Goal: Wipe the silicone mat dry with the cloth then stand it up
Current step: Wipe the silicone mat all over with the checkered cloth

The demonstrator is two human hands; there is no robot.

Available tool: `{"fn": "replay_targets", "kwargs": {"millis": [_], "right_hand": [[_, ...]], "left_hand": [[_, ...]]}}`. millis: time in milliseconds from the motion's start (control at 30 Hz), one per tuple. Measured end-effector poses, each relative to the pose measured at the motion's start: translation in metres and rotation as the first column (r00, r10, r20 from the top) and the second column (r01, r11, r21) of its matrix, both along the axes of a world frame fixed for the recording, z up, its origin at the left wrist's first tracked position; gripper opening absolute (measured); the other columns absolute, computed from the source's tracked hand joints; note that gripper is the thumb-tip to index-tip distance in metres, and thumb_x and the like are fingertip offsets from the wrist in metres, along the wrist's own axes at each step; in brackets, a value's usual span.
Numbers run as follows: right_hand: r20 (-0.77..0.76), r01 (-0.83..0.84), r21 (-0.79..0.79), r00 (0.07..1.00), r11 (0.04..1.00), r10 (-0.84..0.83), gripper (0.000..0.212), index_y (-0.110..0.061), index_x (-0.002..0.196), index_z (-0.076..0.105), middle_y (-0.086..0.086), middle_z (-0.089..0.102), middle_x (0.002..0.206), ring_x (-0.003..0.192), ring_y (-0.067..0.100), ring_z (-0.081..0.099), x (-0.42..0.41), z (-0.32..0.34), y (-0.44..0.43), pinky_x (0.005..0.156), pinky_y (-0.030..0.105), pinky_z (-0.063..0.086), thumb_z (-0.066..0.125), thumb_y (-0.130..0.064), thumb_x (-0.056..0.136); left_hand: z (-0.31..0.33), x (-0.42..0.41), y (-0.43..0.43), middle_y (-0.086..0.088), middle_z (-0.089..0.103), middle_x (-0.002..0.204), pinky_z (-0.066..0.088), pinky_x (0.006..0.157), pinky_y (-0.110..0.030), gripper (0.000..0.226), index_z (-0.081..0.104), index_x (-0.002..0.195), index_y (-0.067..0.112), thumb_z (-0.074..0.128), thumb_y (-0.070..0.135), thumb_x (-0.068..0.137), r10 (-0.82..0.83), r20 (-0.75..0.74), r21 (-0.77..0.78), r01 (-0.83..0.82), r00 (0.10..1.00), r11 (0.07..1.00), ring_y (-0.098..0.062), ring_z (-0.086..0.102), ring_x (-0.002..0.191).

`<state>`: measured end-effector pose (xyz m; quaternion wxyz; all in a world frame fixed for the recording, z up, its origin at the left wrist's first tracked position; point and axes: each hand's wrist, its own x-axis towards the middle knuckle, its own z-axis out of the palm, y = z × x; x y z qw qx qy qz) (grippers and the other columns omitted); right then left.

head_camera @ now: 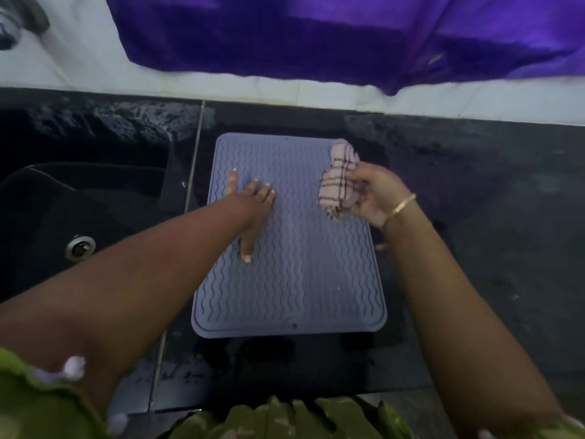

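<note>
A grey-blue silicone mat [304, 274] with wavy ridges lies flat on the black counter. My left hand [253, 201] presses flat on its left half, fingers spread, thumb pointing toward me. My right hand [373, 194] holds a bunched pink cloth [338, 182] with dark checked lines over the mat's far right corner. A gold bangle sits on that wrist.
A black sink [79, 201] with a metal drain [80, 247] lies left of the mat. The black counter [490, 217] is wet and streaked. A purple fabric [316, 33] hangs over the white tiled wall behind. A tap [19, 20] shows at the top left.
</note>
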<state>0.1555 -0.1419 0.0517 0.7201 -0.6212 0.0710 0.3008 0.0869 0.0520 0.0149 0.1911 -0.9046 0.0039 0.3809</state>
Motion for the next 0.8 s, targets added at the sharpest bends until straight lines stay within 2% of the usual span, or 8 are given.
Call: {"fn": "replay_targets", "kwargs": {"millis": [67,233,333,400,533,633,733,800], "right_hand": [[0.08,0.094,-0.154,0.993,0.984,-0.083,0.014,-0.001,0.093,0.064,0.014,0.069,0.078,0.069,0.024,0.066,0.027,-0.003,0.022,0.061,0.034,0.059,0.055,0.001,0.083],[0.196,0.112,-0.406,0.98,0.907,-0.033,0.049,-0.012,0.116,0.057,0.015,0.064,0.106,0.096,0.031,0.065,0.071,-0.019,0.074,0.082,0.043,0.056,0.068,-0.027,0.071],[0.249,0.033,-0.78,0.932,0.625,0.262,0.065,-0.025,0.139,0.036,0.017,0.027,0.146,0.128,0.039,0.039,0.08,-0.033,0.088,0.102,0.04,0.04,0.058,-0.041,0.081],[0.275,0.011,-0.895,0.802,0.447,0.53,0.062,-0.03,0.143,0.029,0.012,0.007,0.155,0.138,0.039,0.02,0.082,-0.043,0.09,0.111,0.047,0.028,0.053,-0.041,0.086],[0.21,0.019,-0.968,0.6,0.249,0.772,0.067,-0.032,0.144,0.024,0.01,0.011,0.156,0.139,0.041,0.015,0.087,-0.065,0.087,0.111,0.058,0.021,0.041,-0.06,0.086],[0.152,0.123,-0.987,0.482,0.105,0.863,0.097,-0.027,0.147,0.016,0.016,0.015,0.153,0.136,0.043,0.021,0.085,-0.074,0.086,0.106,0.06,0.023,0.039,-0.082,0.071],[0.216,0.244,-0.962,0.41,0.122,0.886,0.092,-0.023,0.143,0.023,0.02,0.027,0.146,0.128,0.044,0.033,0.093,-0.081,0.083,0.102,0.056,0.034,0.038,-0.08,0.072],[0.254,0.28,-0.95,0.449,0.135,0.856,0.084,-0.023,0.141,0.026,0.021,0.031,0.142,0.124,0.044,0.036,0.097,-0.083,0.088,0.098,0.053,0.037,0.038,-0.075,0.077]], "left_hand": [[-0.001,0.003,-0.002,-0.008,-0.025,0.157,-0.014,0.109,-0.066,0.15,-0.025,0.147,0.009,0.082,0.06,0.054,-0.008,-0.023,0.027,0.009,1.0,1.0,-0.027,-0.019,0.146],[-0.004,0.007,-0.01,-0.012,-0.024,0.157,-0.012,0.11,-0.063,0.15,-0.025,0.146,0.006,0.082,0.058,0.055,-0.023,-0.042,0.066,0.026,0.999,0.997,-0.03,-0.014,0.147],[-0.003,0.007,-0.009,-0.012,-0.024,0.156,-0.012,0.11,-0.062,0.149,-0.025,0.146,0.005,0.083,0.055,0.056,-0.021,-0.029,0.051,0.022,0.999,0.998,-0.03,-0.014,0.147],[-0.003,0.006,-0.006,-0.012,-0.024,0.156,-0.012,0.11,-0.062,0.15,-0.025,0.146,0.005,0.084,0.054,0.056,-0.007,-0.015,0.02,0.007,1.0,1.0,-0.03,-0.014,0.147],[-0.005,0.006,-0.002,-0.011,-0.025,0.156,-0.011,0.111,-0.063,0.151,-0.025,0.146,0.007,0.085,0.053,0.054,0.014,-0.005,-0.031,-0.014,1.0,0.999,-0.03,-0.016,0.146],[-0.007,0.007,-0.001,-0.011,-0.025,0.156,-0.01,0.108,-0.068,0.152,-0.024,0.147,0.007,0.086,0.054,0.052,0.02,-0.007,-0.038,-0.02,1.0,0.999,-0.031,-0.017,0.146],[-0.007,0.008,0.0,-0.011,-0.026,0.156,-0.011,0.106,-0.071,0.153,-0.025,0.147,0.007,0.085,0.055,0.052,0.009,-0.011,-0.038,-0.01,1.0,0.999,-0.031,-0.018,0.146],[-0.008,0.008,0.0,-0.01,-0.026,0.156,-0.011,0.105,-0.07,0.153,-0.026,0.146,0.007,0.085,0.055,0.051,0.012,-0.01,-0.045,-0.012,1.0,0.999,-0.03,-0.018,0.146]]}}
